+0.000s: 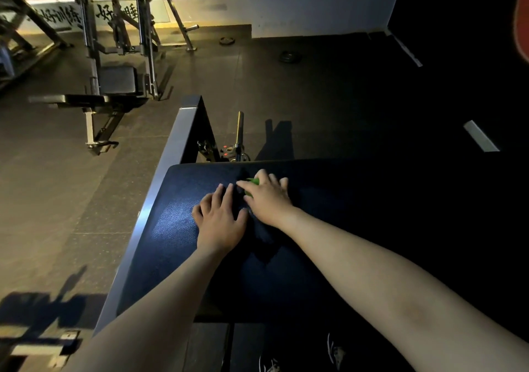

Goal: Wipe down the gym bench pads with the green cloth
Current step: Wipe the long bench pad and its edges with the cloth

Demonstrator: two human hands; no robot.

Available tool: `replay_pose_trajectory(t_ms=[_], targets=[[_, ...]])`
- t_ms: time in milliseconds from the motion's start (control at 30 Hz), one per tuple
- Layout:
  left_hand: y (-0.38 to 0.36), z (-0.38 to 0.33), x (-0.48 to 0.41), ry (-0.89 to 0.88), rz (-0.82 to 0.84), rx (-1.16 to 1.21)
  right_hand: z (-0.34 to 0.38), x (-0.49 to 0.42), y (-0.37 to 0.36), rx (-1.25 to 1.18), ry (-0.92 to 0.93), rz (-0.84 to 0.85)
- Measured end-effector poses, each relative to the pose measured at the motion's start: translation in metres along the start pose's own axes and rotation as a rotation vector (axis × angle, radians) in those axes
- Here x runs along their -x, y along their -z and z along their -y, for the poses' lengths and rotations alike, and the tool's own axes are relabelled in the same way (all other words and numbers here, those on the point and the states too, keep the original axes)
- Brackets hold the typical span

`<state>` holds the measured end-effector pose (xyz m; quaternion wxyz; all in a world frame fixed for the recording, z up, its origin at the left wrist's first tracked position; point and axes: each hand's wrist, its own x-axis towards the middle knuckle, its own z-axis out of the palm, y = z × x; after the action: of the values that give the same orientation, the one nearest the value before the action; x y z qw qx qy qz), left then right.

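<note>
Head view: right hand on green cloth.

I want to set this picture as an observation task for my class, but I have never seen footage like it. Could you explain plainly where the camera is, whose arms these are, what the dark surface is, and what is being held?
There is one picture, taken by a wide-angle camera worn on a person's head, looking forward and down. So the two bare arms reaching in from the bottom belong to the wearer; no machine is involved.

The dark, slightly textured surface is a padded gym bench pad, with a metal frame rail along its left edge. The left hand rests flat on the pad with fingers spread and holds nothing. The right hand presses down on a green cloth, which is mostly hidden under the fingers.

Beyond lie the dark gym floor, another bench, and weight plates.
</note>
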<state>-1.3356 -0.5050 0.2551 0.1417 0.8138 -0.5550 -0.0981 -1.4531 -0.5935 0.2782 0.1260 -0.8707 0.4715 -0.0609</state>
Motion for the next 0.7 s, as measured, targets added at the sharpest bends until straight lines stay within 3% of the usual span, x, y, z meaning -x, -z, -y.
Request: replay_pose_trajectory(t_ms=[100,267,400,467,567,700], targets=[[0.001,-0.003,0.003,0.025,0.035,-0.025,-0.029,0.011,0.005,-0.009,-0.099,-0.061],[0.002,-0.016,0.008,0.021,0.039,-0.017,-0.098,0.039,0.023,-0.005,-0.42,-0.157],[0.002,-0.014,0.011,0.011,0.033,0.009,-0.099,0.042,0.029,-0.027,-0.54,-0.171],[0.002,-0.014,0.013,0.014,0.025,0.026,-0.079,0.036,0.024,-0.126,-0.471,-0.178],[0.002,-0.016,0.015,0.037,-0.02,0.074,-0.034,0.022,0.011,-0.238,-0.221,-0.097],[0.002,-0.01,0.018,0.033,-0.05,0.088,-0.016,0.014,-0.002,-0.053,0.07,-0.018]])
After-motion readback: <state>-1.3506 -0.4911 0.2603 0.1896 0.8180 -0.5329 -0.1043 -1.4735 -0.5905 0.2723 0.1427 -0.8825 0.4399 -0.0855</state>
